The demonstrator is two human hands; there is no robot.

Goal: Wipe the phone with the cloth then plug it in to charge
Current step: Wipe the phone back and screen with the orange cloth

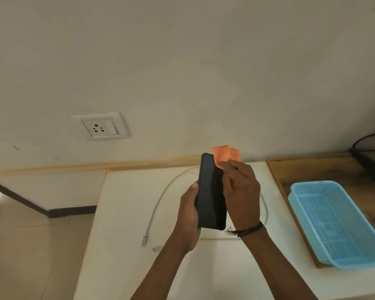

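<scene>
My left hand (pixel 187 215) is clamped on the phone (pixel 210 191) edges; it's slick and rigid. Right hand (pixel 240 191) pinches the floppy cloth (pixel 226 155).

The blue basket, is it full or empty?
Empty. The blue basket shows only its bare perforated floor, nothing lying inside.

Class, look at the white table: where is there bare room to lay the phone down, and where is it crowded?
Bare patches: the white table left of the cable, up to its left edge, and the near strip between the right forearm and the blue basket. Crowded: the middle, where the cable loops under the left hand, phone and right hand with the cloth.
</scene>
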